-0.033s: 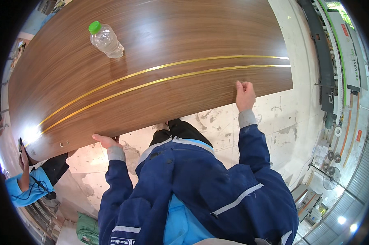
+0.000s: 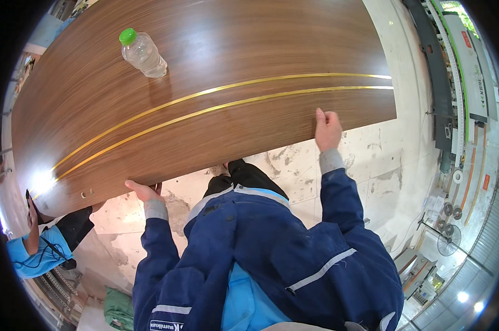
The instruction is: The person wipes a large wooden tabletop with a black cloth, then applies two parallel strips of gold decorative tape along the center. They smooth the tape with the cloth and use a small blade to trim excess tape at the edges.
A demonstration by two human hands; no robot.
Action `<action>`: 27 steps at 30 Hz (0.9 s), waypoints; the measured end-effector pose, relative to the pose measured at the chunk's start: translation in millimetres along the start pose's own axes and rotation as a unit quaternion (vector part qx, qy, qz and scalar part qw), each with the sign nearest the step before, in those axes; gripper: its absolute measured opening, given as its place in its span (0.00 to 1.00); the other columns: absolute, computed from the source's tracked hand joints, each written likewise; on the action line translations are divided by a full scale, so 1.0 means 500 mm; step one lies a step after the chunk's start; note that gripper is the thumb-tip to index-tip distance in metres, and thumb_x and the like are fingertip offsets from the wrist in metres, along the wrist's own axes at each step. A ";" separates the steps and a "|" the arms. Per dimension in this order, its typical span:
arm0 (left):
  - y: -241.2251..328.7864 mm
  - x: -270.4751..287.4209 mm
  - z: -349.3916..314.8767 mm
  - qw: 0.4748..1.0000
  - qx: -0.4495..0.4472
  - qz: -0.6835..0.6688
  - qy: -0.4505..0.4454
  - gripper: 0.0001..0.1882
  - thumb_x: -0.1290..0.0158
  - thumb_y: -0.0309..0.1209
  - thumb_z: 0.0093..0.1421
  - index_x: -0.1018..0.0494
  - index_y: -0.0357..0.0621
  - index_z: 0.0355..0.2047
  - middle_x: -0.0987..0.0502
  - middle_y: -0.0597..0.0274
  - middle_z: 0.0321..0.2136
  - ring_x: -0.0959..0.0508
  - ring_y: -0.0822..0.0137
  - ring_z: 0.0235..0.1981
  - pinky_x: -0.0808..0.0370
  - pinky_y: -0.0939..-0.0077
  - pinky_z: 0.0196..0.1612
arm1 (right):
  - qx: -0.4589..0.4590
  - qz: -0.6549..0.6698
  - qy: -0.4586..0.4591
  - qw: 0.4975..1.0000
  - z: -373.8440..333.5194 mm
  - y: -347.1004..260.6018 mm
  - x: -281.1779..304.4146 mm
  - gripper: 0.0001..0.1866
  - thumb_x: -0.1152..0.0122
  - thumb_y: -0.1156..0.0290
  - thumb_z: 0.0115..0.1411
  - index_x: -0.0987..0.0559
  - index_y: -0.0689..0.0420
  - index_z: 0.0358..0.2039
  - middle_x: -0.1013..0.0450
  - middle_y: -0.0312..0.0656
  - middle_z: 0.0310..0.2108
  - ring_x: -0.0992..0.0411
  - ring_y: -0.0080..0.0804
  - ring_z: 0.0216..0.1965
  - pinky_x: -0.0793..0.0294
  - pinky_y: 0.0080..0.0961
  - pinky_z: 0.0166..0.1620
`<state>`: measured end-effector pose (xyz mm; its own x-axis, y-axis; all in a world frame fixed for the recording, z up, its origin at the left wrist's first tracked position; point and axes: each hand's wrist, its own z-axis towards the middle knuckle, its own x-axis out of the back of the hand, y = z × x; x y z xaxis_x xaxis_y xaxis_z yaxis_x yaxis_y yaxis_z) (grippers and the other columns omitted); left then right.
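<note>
A large brown wood-grain panel (image 2: 244, 129) spreads out before me, with two thin gold strips (image 2: 219, 88) running across it near my side. My left hand (image 2: 143, 190) is at the near edge, its thumb along the top and its other fingers hidden past the rim, closed round the edge. Farther right, my right hand (image 2: 328, 129) is closed over the panel near the same edge, thumb pressed toward the bent fingers. Whatever it pinches, if anything, is too small to see. Two small round marks (image 2: 88, 195) show near the panel's left end.
A clear plastic bottle (image 2: 144, 55) with a green cap stands on the panel, far left. Another person in a blue shirt (image 2: 37, 256) is at the left end, holding a dark object. Along the right stand a long machine (image 2: 470, 71) and a fan (image 2: 449, 240).
My right hand has slid slightly left along the panel's near edge, still closed. My left hand remains at almost the same place.
</note>
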<state>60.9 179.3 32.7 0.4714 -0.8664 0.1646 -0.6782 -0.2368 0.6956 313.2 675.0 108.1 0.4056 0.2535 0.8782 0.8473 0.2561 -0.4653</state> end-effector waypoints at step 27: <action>0.020 0.040 0.041 0.971 0.064 0.109 -0.202 0.53 0.59 0.81 0.62 0.29 0.48 0.66 0.18 0.55 0.55 0.14 0.55 0.45 0.18 0.53 0.45 | 0.304 -0.262 0.080 0.912 -0.035 -0.202 -0.223 0.39 0.43 0.45 0.73 0.31 0.67 0.69 0.36 0.62 0.70 0.39 0.61 0.72 0.40 0.59 0.70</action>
<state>52.2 150.5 28.7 0.0675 -0.9977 -0.0079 -0.8140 -0.0596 0.5778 188.6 604.4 58.9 0.0864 -0.1799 0.9799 0.6124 0.7854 0.0902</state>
